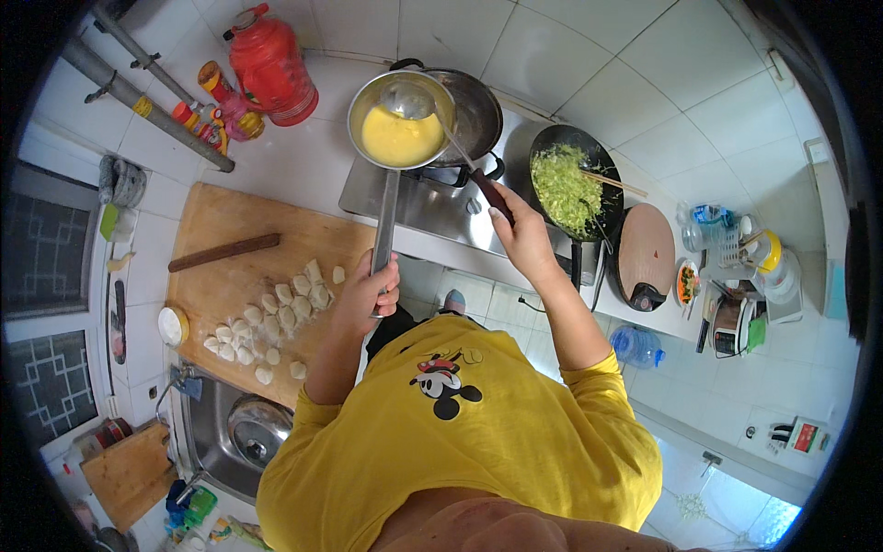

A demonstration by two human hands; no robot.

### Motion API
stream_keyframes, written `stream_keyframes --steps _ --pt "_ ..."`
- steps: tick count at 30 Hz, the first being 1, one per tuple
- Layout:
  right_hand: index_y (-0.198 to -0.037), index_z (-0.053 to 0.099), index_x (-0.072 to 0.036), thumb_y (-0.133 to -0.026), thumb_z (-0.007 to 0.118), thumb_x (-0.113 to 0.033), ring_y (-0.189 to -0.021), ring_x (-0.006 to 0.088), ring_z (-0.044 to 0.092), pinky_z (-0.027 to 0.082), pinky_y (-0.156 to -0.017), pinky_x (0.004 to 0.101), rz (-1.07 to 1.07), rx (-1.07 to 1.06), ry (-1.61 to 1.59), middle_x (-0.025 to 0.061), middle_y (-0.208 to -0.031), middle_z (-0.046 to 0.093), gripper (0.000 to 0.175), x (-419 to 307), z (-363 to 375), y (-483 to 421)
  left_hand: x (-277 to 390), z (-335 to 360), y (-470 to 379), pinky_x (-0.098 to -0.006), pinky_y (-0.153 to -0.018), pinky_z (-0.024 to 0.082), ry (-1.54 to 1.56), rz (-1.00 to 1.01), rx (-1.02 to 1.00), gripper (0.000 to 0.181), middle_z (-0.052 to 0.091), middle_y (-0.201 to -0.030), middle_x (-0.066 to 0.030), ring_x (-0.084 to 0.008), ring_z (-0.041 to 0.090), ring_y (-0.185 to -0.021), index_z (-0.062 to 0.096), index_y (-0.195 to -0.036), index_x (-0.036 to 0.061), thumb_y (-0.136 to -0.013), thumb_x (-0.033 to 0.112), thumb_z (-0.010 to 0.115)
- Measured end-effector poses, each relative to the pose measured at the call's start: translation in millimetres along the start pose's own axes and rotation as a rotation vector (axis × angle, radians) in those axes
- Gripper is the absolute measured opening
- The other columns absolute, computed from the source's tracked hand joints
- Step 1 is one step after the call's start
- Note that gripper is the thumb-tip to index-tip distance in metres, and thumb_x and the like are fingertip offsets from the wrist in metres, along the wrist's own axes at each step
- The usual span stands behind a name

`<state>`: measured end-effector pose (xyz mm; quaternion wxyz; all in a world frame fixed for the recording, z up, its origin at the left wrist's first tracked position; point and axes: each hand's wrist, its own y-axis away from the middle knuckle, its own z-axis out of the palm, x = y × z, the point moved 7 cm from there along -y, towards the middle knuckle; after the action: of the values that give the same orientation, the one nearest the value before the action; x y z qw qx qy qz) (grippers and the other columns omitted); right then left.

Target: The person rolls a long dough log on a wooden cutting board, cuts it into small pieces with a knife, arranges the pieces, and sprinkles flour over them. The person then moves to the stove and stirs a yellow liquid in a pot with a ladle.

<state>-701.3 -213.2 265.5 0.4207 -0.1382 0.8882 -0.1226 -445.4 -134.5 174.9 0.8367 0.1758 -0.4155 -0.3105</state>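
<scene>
My left hand (376, 286) grips the long metal handle of a saucepan (392, 207), which is held above the left side of the stove and overlaps a dark wok (476, 114). Yellow liquid (397, 141), like beaten egg, covers the pan's bottom. In my right hand (521, 231) is the dark handle of a metal ladle (408, 101); its bowl is inside the saucepan at the liquid's far edge. To the right, a black frying pan (610, 207) holds shredded light-green vegetable (562, 186) with wooden chopsticks (617, 182) resting in it.
Dough pieces (286, 317) and a dark rolling pin (224, 252) lie on a wooden board (207, 207) at left, above a metal sink (207, 441). A red thermos jug (272, 65) stands at the back left. Right of the stove sit a round electric griddle (646, 248) and a small plate of food (687, 283).
</scene>
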Motion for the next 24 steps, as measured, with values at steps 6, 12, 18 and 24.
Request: stream_keyframes --steps 6,12,18,24 --pt "-0.142 0.056 0.001 -0.103 0.058 -0.016 -0.058 0.0017 0.043 0.035 -0.051 0.0198 0.595 0.002 -0.788 -0.0038 -0.079 0.054 0.042 47 -6 -8 2 -10 -7 -0.0223 -0.043 0.033 0.031 -0.012 0.019 0.021 0.045 -0.077 0.0013 -0.0055 0.04 -0.053 0.05 -0.119 0.0156 -0.103 0.022 0.063" --pt "-0.138 0.058 -0.002 -0.097 0.061 -0.014 -0.072 0.0314 0.066 0.054 -0.069 0.0425 0.243 0.034 0.151 0.0173 -0.09 0.071 0.043 95 -18 -51 8 -32 10 -0.0208 -0.041 0.03 0.041 0.032 0.183 0.022 0.045 -0.076 0.0033 -0.0045 0.038 -0.051 0.056 -0.12 0.0149 -0.102 0.023 0.065" --pt "-0.133 0.06 -0.002 -0.093 0.063 -0.017 -0.091 0.0458 0.068 0.055 -0.083 0.0525 0.187 -0.089 0.49 0.0283 -0.098 0.07 0.043 147 10 -57 12 -55 31 -0.0199 -0.041 0.028 0.052 0.137 0.255 0.023 0.045 -0.076 0.0033 -0.0039 0.036 -0.051 0.056 -0.122 0.0115 -0.103 0.021 0.064" --pt "-0.119 0.064 -0.001 -0.099 0.059 -0.017 -0.066 0.0295 0.063 0.051 -0.059 0.041 0.451 -0.172 -0.001 0.0159 -0.08 0.066 0.027 179 18 -53 7 -78 41 -0.0218 -0.041 0.029 0.104 0.153 0.283 0.021 0.047 -0.077 0.0009 -0.0057 0.037 -0.051 0.052 -0.12 0.0134 -0.102 0.016 0.062"
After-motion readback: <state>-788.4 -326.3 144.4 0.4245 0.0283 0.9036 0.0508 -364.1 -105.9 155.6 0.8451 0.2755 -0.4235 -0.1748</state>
